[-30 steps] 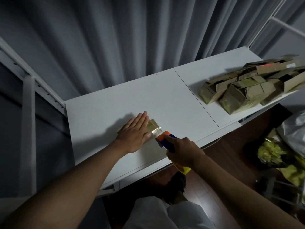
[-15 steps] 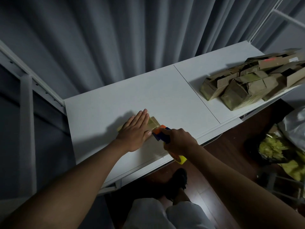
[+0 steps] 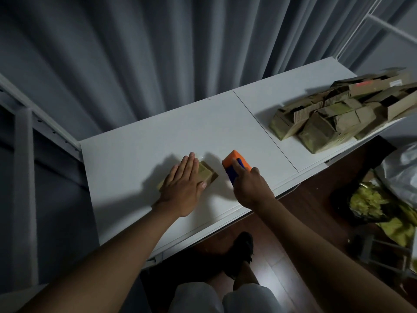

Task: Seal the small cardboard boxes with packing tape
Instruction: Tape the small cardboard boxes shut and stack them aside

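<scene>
Now left hand (image 3: 183, 187) presses flat on small brown cardboard box (image 3: 206, 173) near the table's front edge; right hand (image 3: 249, 185) grips orange-and-blue tape dispenser (image 3: 237, 164) — best pull low and straight.

I pressed a small tan-brown cardboard box (image 3: 206, 173) on the plain white table (image 3: 135, 159). My tape dispenser (image 3: 235, 164) was orange and blue. Behind hung grey pleated curtains (image 3: 158, 53); the piled cardboard boxes (image 3: 338, 114) were brown, tinged green.

Left hand (image 3: 181, 185) flat; right hand (image 3: 249, 185) curled, gripping.
</scene>
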